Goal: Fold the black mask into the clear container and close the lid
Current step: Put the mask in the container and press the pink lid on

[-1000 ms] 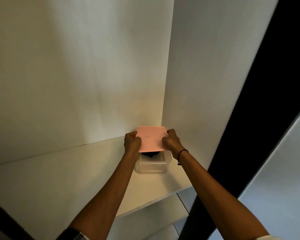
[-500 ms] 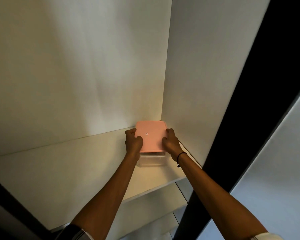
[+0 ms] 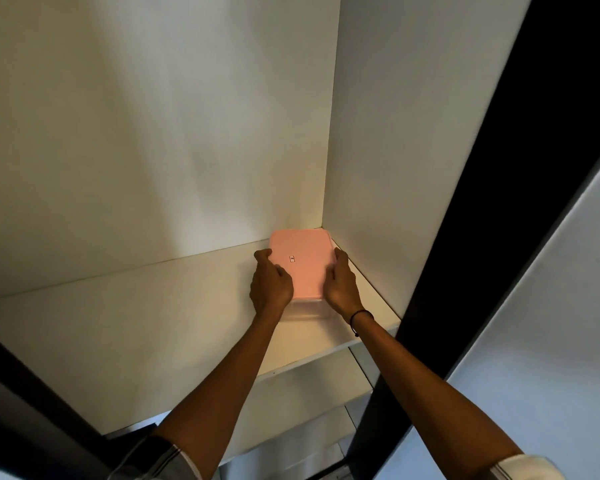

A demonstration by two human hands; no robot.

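A pink lid lies flat on top of the clear container, which stands on a white shelf in the back right corner. My left hand presses on the lid's left edge. My right hand grips the lid's right edge. Only a strip of the container's front wall shows below the lid. The black mask is hidden from view.
The shelf's back wall and right side wall close in on the container. A dark door edge stands to the right. Lower shelves show below the front edge.
The lid was tilted above the open container, with the black mask visible inside. It has come down flat onto the container and both hands have shifted to its side edges.
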